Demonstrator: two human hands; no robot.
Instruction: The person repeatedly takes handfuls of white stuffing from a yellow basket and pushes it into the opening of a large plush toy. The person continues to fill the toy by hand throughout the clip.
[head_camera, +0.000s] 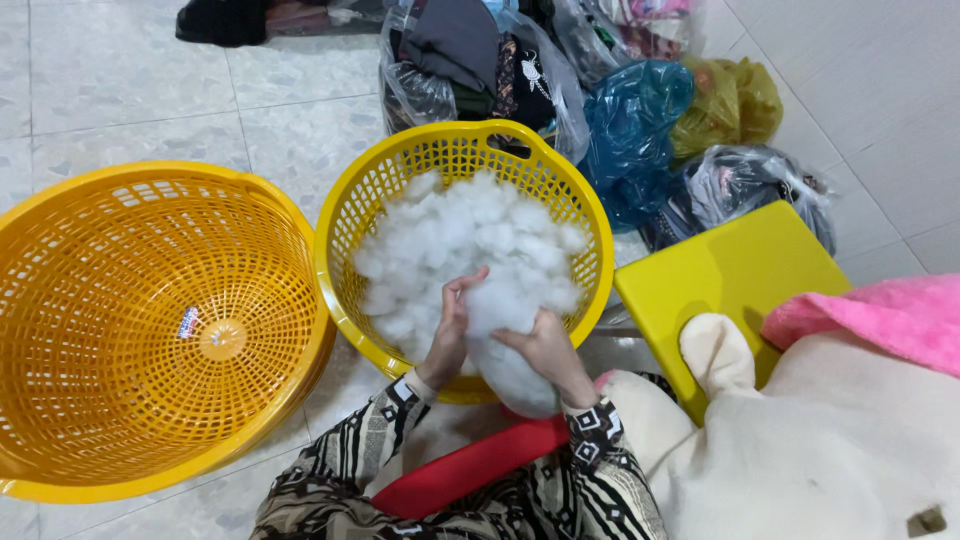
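Observation:
A yellow plastic basket (345, 215) in the middle holds a heap of white fibre stuffing (455, 235). My left hand (452, 330) and my right hand (545, 348) both grip a clump of that stuffing (500, 310) at the basket's near rim. The clump hangs down between my wrists towards my lap. Both sleeves are patterned black and white. A red thing (470, 465) lies across my lap under my forearms.
A larger orange basket (140, 330) lies tilted at the left. A cream plush toy (800, 440) with a pink part (880, 315) rests at the right, by a yellow stool (730, 275). Plastic bags of cloth (640, 110) are piled behind on the tiled floor.

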